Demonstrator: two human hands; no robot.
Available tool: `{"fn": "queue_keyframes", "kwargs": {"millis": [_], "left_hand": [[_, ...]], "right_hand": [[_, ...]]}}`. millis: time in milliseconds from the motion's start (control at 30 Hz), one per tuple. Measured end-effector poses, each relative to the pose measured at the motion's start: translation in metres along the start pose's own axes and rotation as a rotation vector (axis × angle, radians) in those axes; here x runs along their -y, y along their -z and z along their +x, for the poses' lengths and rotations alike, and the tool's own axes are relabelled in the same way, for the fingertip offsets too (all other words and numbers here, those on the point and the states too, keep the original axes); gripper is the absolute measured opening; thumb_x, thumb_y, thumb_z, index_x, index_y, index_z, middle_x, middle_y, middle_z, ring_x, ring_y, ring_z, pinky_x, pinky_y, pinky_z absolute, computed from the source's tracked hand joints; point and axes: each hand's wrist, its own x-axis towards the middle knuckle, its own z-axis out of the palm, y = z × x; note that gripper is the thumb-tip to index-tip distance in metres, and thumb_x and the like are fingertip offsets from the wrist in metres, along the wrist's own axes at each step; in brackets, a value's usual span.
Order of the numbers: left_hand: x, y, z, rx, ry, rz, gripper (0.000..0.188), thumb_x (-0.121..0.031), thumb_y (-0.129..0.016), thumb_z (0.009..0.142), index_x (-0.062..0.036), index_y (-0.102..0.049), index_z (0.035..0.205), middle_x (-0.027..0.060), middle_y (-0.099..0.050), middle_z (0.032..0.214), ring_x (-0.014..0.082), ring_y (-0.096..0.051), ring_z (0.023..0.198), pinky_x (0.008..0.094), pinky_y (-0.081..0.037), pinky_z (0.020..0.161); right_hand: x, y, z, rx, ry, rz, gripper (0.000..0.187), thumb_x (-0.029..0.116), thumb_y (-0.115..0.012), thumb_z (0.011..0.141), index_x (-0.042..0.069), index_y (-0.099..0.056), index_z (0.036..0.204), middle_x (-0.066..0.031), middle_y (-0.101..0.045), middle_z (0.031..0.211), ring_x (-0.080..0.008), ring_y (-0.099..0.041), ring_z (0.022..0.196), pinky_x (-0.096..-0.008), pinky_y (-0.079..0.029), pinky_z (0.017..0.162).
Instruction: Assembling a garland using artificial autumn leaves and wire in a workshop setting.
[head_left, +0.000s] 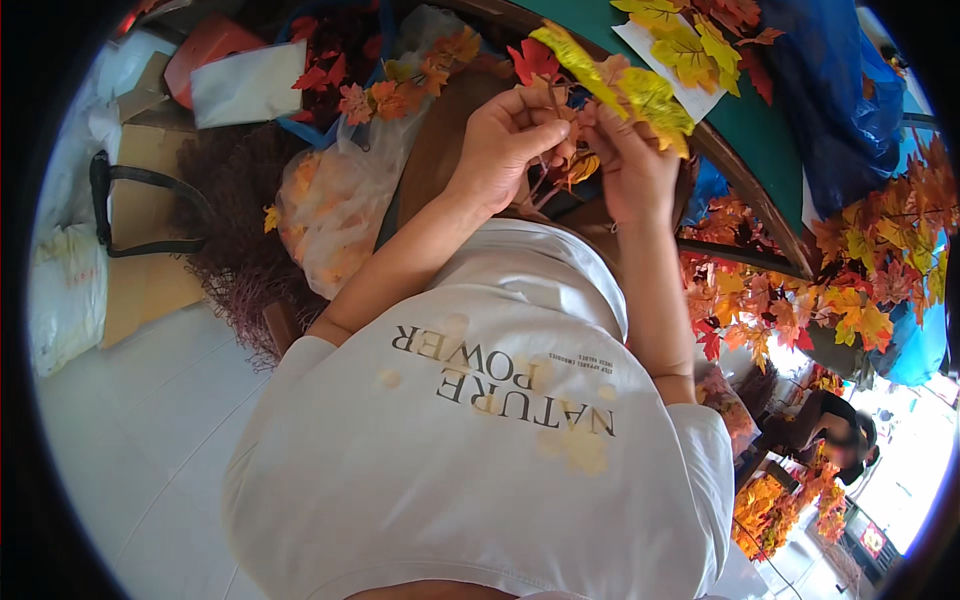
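My left hand (512, 142) is closed, thumb and fingers pinched on the thin stem of an artificial maple branch (560, 92). Close beside it, my right hand (634, 168) has its fingers bent around the same branch, just under the yellow leaves (655, 100). Red, orange and yellow leaves fan out above both hands. Lower stems (542, 185) of the branch hang down between my wrists. The fingertips of my right hand are partly hidden behind the leaves.
A green-topped table (745, 120) with a wooden edge stands ahead. Leafy branches (860, 310) crowd the right. At left are a clear bag of leaves (330, 215), a pile of brown stems (235, 210) and a cardboard box (150, 260). Another person (820, 420) sits at far right.
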Motion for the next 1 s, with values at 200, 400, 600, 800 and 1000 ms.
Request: {"fn": "queue_keyframes", "kwargs": {"millis": [200, 400, 600, 800, 1000], "left_hand": [[0.002, -0.006, -0.007, -0.003, -0.049, 0.089, 0.023, 0.003, -0.062, 0.08, 0.0002, -0.055, 0.102, 0.0072, -0.062, 0.081, 0.0125, -0.059, 0.066, 0.0241, -0.049, 0.058], [0.001, -0.01, -0.01, -0.027, -0.025, 0.092, 0.021, 0.004, -0.061, 0.079, 0.0009, -0.054, 0.098, 0.0063, -0.06, 0.077, 0.013, -0.06, 0.063, 0.0232, -0.049, 0.057], [0.0, -0.012, -0.01, -0.029, -0.014, 0.095, 0.02, 0.005, -0.062, 0.078, 0.0024, -0.054, 0.096, 0.0062, -0.059, 0.075, 0.0134, -0.061, 0.062, 0.0228, -0.049, 0.056], [0.003, -0.008, -0.008, -0.049, -0.006, 0.094, 0.02, 0.005, -0.062, 0.078, 0.0025, -0.054, 0.096, 0.0064, -0.059, 0.074, 0.0137, -0.06, 0.061, 0.0233, -0.049, 0.056], [0.006, -0.008, -0.009, -0.075, -0.01, 0.083, 0.018, 0.005, -0.062, 0.078, 0.0024, -0.055, 0.095, 0.006, -0.06, 0.073, 0.0132, -0.06, 0.061, 0.023, -0.048, 0.055]], "right_hand": [[-0.024, -0.003, -0.019, 0.084, -0.325, 0.314, 0.019, 0.024, -0.055, 0.09, 0.007, -0.058, 0.098, -0.002, -0.058, 0.077, -0.0119, -0.051, 0.067, -0.027, -0.045, 0.069], [-0.029, 0.002, -0.022, 0.097, -0.33, 0.362, 0.02, 0.028, -0.055, 0.09, 0.009, -0.058, 0.097, -0.0012, -0.059, 0.08, -0.0127, -0.051, 0.07, -0.0304, -0.045, 0.076], [-0.03, 0.003, -0.02, 0.081, -0.346, 0.33, 0.019, 0.028, -0.055, 0.09, 0.011, -0.058, 0.098, -0.0003, -0.059, 0.08, -0.0125, -0.051, 0.071, -0.0315, -0.045, 0.077], [-0.032, 0.001, -0.021, 0.109, -0.348, 0.306, 0.018, 0.027, -0.055, 0.09, 0.011, -0.058, 0.098, 0.0002, -0.058, 0.078, -0.0122, -0.052, 0.072, -0.0316, -0.046, 0.078], [-0.038, 0.0, -0.024, 0.114, -0.335, 0.347, 0.018, 0.026, -0.054, 0.091, 0.012, -0.057, 0.1, 0.0011, -0.056, 0.077, -0.0104, -0.052, 0.072, -0.0289, -0.049, 0.075]]}}
